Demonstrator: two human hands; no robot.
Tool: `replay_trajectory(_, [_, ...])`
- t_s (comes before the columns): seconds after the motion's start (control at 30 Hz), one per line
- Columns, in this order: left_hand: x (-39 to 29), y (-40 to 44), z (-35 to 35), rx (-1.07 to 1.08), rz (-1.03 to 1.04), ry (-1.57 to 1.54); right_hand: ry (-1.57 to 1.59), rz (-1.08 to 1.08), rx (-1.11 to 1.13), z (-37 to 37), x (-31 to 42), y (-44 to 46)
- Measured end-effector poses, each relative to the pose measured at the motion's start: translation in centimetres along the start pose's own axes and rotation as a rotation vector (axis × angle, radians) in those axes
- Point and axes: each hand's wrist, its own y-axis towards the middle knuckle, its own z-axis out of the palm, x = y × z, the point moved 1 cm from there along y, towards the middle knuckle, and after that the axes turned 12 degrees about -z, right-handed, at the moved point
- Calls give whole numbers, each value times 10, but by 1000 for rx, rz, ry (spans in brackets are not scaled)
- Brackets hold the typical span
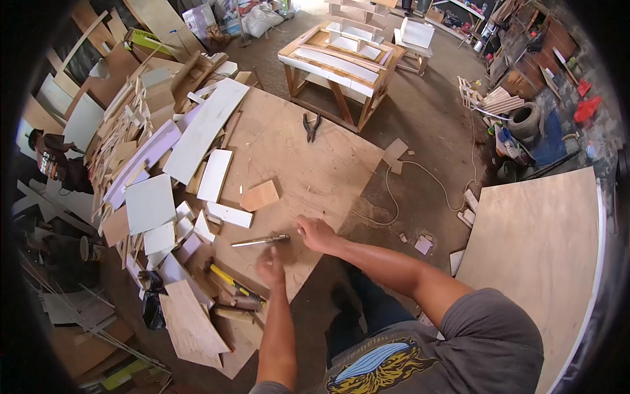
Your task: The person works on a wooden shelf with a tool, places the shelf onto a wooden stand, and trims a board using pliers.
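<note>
My right hand (317,235) is above the near edge of the plywood worktop (315,157), its fingers curled closed; whatever they hold, if anything, is hidden. My left hand (270,267) is lower and further left, smeared by motion, so its fingers do not read clearly. Just beyond it lies a slim metal tool (261,241) with a thicker right end; its exact kind is unclear. A yellow and black hammer (234,280) rests to the left of my left hand. Dark-handled pliers (311,129) lie spread further back. A small brown wood piece (260,196) sits near the middle.
White boards and offcuts (205,131) crowd the worktop's left side. Behind stands a wooden table (335,62) with white pieces on it. A large plywood sheet (535,256) leans at right. A cord (394,190) crosses the floor. A person (52,157) is at far left.
</note>
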Motion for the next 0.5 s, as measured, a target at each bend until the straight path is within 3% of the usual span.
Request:
replay_trajectory(0.03, [-6,-14,2,233,2,-286,11,-26,-9,1,8,-15])
replay_trajectory(0.1, [-56,-77,-10,454,-266,-739,22,-23,73,-2,33,-40])
replay_trajectory(0.13, [-55,-93,-11,570,-293,-888,25,-19,114,-5,47,-53])
replay_trajectory(0.5, [-33,-230,-55,627,-232,-931,156,-262,163,-60,144,-172])
